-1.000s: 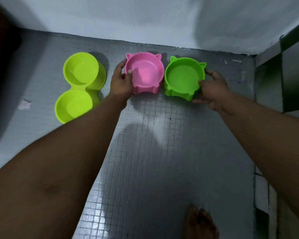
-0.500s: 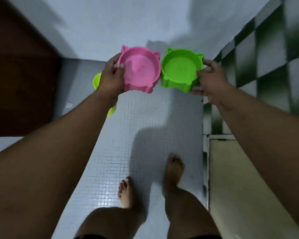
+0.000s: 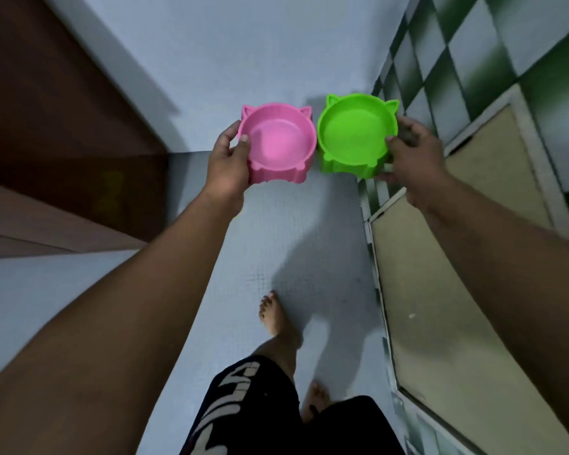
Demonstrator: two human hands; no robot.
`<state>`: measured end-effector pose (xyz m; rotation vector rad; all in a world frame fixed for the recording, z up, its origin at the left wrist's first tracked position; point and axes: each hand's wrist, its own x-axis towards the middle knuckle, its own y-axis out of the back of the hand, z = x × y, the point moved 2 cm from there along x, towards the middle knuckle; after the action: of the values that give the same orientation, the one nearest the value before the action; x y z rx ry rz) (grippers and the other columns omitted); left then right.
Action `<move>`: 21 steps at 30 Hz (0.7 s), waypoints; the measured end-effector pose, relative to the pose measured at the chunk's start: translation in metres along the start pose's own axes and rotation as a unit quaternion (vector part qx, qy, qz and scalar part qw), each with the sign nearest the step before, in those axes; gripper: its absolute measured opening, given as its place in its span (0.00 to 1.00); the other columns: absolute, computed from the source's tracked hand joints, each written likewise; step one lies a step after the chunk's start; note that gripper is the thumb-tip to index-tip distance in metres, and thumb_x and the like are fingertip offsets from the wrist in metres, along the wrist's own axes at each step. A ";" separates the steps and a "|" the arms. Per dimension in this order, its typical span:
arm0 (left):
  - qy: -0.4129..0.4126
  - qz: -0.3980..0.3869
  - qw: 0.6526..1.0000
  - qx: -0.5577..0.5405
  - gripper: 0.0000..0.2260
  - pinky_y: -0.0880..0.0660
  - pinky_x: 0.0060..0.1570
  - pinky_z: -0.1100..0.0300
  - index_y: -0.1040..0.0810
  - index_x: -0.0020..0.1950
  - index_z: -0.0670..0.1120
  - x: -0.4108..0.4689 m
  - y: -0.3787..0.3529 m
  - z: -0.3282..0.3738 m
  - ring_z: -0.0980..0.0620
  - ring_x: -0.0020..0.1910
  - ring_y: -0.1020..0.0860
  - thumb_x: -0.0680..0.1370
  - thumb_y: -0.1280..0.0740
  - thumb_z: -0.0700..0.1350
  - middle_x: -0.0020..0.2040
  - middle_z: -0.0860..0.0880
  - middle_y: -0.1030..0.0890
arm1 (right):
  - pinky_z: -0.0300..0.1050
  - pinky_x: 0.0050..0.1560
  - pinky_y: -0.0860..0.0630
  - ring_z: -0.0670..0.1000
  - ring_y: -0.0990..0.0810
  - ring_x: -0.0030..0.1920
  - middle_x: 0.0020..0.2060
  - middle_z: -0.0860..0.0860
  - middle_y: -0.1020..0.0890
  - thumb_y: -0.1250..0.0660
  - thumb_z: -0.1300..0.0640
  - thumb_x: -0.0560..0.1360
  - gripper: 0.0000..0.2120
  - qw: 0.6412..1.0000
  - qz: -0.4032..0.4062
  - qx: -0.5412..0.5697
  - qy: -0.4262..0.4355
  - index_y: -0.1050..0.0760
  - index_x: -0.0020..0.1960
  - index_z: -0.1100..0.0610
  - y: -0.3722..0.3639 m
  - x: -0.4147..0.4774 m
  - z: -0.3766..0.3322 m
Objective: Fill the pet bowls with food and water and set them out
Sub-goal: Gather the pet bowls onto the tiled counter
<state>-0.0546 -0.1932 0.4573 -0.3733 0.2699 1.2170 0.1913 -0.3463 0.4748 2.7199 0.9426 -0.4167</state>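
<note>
A pink cat-eared pet bowl (image 3: 278, 142) hangs in the air in front of me, and my left hand (image 3: 228, 162) grips its left rim with the thumb inside. Beside it on the right is a bright green cat-eared bowl (image 3: 355, 134). My right hand (image 3: 414, 156) grips its right rim, thumb over the edge. Both bowls look empty and are held level, almost touching each other, well above the floor.
Small grey floor tiles (image 3: 276, 244) run ahead to a pale wall (image 3: 243, 44). A brown door (image 3: 46, 110) stands on the left. A green and white checkered wall (image 3: 493, 44) and a beige framed panel (image 3: 440, 290) are on the right. My bare feet (image 3: 276, 318) stand below.
I have lifted both bowls off the floor and stood up. The view has risen, and the yellow-green double bowl on the left has gone out of sight.
</note>
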 end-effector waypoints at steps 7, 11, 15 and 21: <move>-0.016 -0.025 0.999 0.016 0.13 0.18 0.43 0.51 0.25 0.71 0.54 -0.142 -0.013 -0.014 0.47 0.57 0.18 0.86 0.38 0.46 0.58 0.50 0.19 | 0.50 0.33 0.16 0.58 0.19 0.58 0.65 0.54 0.23 0.38 0.61 0.82 0.19 0.999 0.020 0.024 0.021 0.30 0.72 0.50 0.095 -0.140 0.010; -0.013 -0.065 0.998 0.022 0.13 0.16 0.49 0.43 0.25 0.70 0.54 -0.221 -0.022 -0.018 0.43 0.59 0.17 0.86 0.38 0.45 0.61 0.47 0.18 | 0.45 0.28 0.18 0.60 0.20 0.59 0.60 0.54 0.22 0.39 0.61 0.82 0.18 0.997 0.053 0.052 0.020 0.29 0.71 0.50 0.142 -0.215 0.022; -0.019 -0.129 0.990 0.046 0.15 0.19 0.36 0.56 0.28 0.73 0.51 -0.281 -0.029 -0.021 0.47 0.50 0.18 0.86 0.39 0.44 0.54 0.50 0.17 | 0.47 0.29 0.18 0.57 0.22 0.57 0.59 0.54 0.23 0.38 0.62 0.82 0.19 0.990 0.104 0.090 0.032 0.30 0.72 0.50 0.180 -0.293 0.037; -0.006 -0.224 0.973 0.053 0.18 0.18 0.47 0.52 0.28 0.72 0.53 -0.367 -0.020 -0.038 0.47 0.53 0.18 0.83 0.33 0.43 0.58 0.50 0.18 | 0.52 0.34 0.16 0.58 0.22 0.58 0.64 0.56 0.24 0.37 0.62 0.81 0.20 0.975 0.197 0.098 0.022 0.29 0.71 0.50 0.220 -0.424 0.085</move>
<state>-0.1559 -0.5300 0.5714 -0.3136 0.2239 0.7566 -0.0046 -0.7805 0.5667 3.0079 0.3652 -0.3881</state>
